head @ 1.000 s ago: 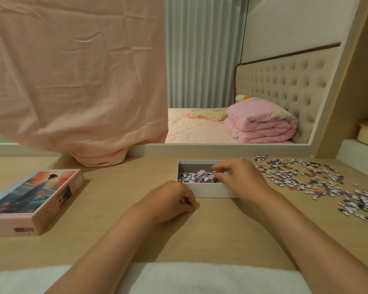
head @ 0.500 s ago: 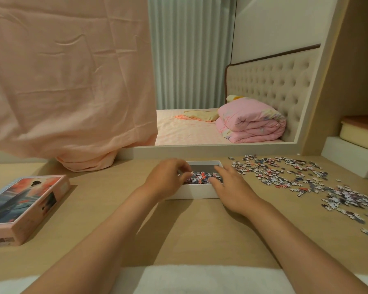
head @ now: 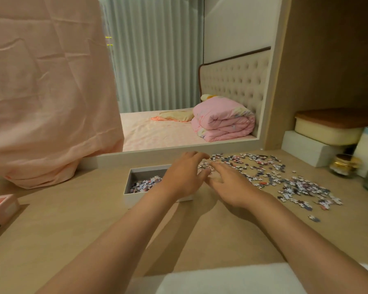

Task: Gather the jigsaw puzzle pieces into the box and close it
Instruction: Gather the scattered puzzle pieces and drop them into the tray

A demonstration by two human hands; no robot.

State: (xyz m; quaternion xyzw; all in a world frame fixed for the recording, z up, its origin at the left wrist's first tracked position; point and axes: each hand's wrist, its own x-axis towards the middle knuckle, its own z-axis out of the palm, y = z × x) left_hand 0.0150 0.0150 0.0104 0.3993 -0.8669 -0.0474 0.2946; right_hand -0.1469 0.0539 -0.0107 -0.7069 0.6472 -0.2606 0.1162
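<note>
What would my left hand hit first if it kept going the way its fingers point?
Probably the loose pieces: the left hand points over the box toward their left edge. Whether it already touches them is unclear.

matt wood-grain desk [head: 83, 230], matt grey cardboard box [head: 134, 199], creased pink cloth [head: 51, 92], glossy glass jar [head: 344, 167], tufted fabric headboard [head: 238, 81]

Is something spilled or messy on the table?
Yes. Loose puzzle pieces lie scattered over the table right of the open box, which holds only a small heap.
</note>
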